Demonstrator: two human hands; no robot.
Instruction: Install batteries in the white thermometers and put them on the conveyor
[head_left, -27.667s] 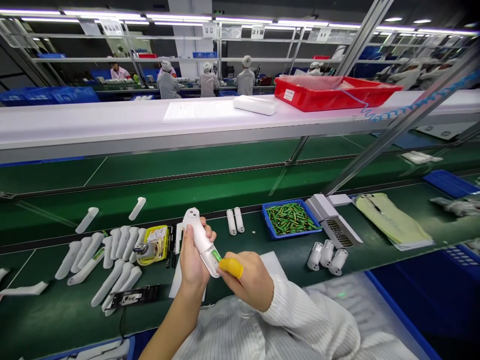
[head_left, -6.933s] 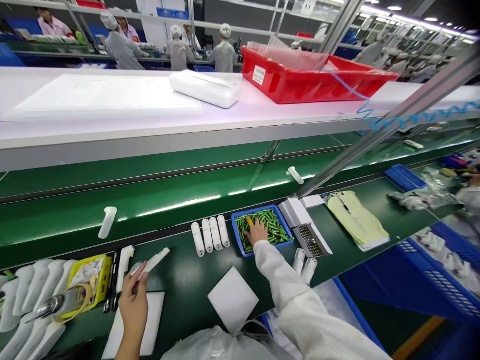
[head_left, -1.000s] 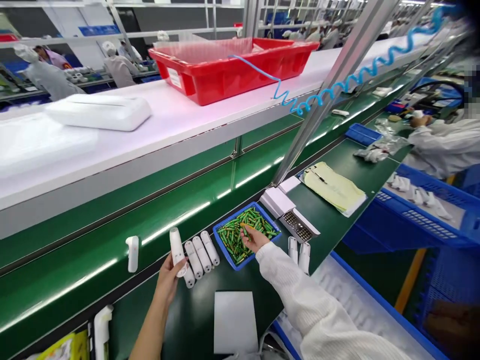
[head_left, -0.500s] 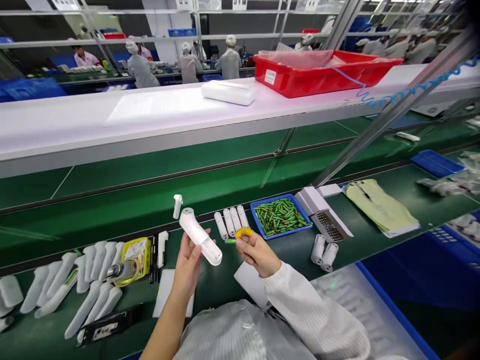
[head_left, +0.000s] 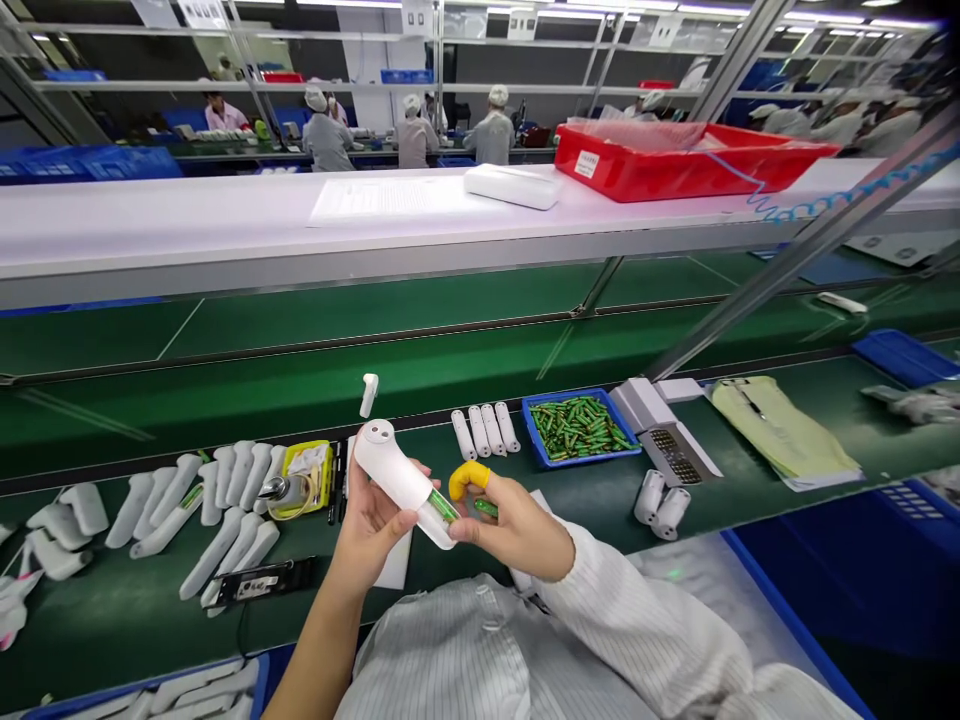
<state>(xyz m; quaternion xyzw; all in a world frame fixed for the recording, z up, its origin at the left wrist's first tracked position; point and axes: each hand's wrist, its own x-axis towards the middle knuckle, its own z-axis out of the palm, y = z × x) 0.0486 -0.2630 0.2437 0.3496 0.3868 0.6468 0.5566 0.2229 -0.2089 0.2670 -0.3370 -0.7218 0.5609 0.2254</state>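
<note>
My left hand [head_left: 366, 535] is closed around a white handheld device [head_left: 397, 478], shaped like a forehead thermometer, tilted with its battery slot uppermost. A green battery [head_left: 442, 506] lies in the slot. My right hand [head_left: 521, 525] wears a yellow finger cot [head_left: 469, 478] on its index finger. Its thumb is at the slot's lower end, by that battery. Another green battery [head_left: 486, 508] is held in the right hand's curled fingers. Beyond the hands stand several short white casings [head_left: 480, 432] in a row. Right of them, a blue tray [head_left: 591, 461] holds loose green batteries.
Several white devices [head_left: 225, 535] lie at left near a yellow tray [head_left: 326, 480] and a black strip [head_left: 274, 580]. At right are two white cylinders [head_left: 669, 512], an open white box [head_left: 675, 455] and a yellow cloth [head_left: 780, 425]. A red bin [head_left: 645, 170] stands on the shelf.
My right hand has moved left to the device, and a green battery now shows in its slot. The device has turned slightly. The view has shifted left.
</note>
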